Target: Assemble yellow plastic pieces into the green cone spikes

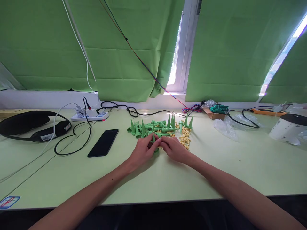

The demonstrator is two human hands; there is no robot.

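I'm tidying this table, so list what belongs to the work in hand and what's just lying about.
Work in hand:
held green cone
loose green cones
small yellow pieces

Apparently lying about:
phone
black curved device
power strip
cardboard box
clear plastic bag

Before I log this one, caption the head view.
Left hand and right hand meet at one green spike, near piled green spikes and yellow pegs.

No text is legible; a red-and-blue sticker (9,202) marks the table (196,187).
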